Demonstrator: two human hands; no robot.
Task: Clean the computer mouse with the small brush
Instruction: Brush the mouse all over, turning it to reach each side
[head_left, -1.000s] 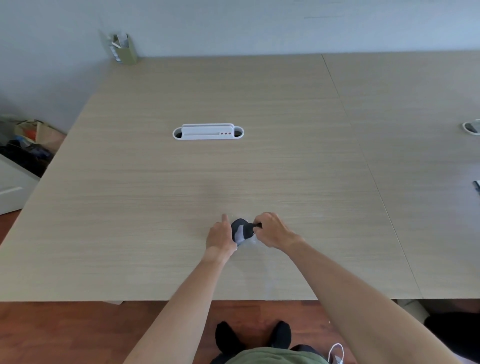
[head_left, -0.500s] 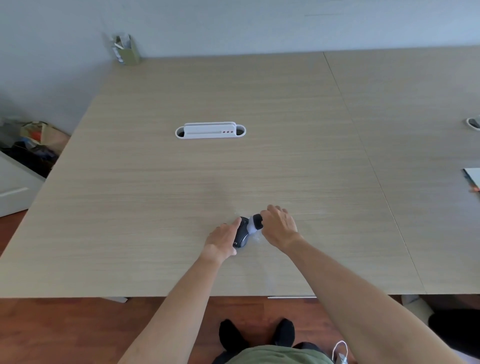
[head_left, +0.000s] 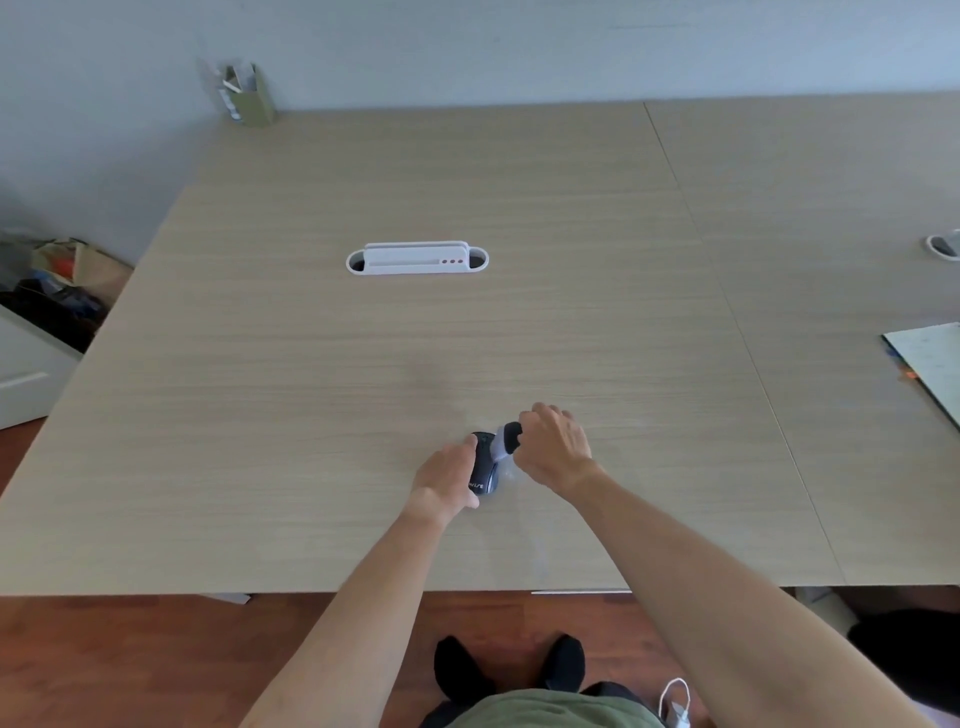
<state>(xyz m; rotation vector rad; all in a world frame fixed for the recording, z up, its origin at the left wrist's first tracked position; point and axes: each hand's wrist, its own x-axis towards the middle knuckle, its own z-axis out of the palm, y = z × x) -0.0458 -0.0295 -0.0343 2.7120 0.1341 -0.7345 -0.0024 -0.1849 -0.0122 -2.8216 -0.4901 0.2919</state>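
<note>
The computer mouse (head_left: 483, 465) sits on the pale wooden tabletop (head_left: 311, 415), well on the person's side of the white cable slot (head_left: 417, 259) set into the surface, and it looks tipped a little onto its side, though it is small in view and hard to read. The left hand (head_left: 445, 480) cups the mouse from the left, thumb and fingers wrapped against its body, holding it in place. The small brush (head_left: 506, 439) meets the mouse at its far right end; its dark grip shows at the top and its pale head lies against the mouse. The right hand (head_left: 553, 449) is curled closed around the brush, knuckles up, just to the right of the mouse. Both bare forearms reach in from the near edge of the tabletop.

Far beyond the cable slot, at the back left corner against the wall, stands an olive pen holder (head_left: 249, 93). Off to the right of the slot, past the seam between the two table halves, a sheet of paper (head_left: 930, 364) lies at the edge of view. Below the near edge is red-brown floor (head_left: 156, 665), with the person's dark socks (head_left: 511, 670) on it
</note>
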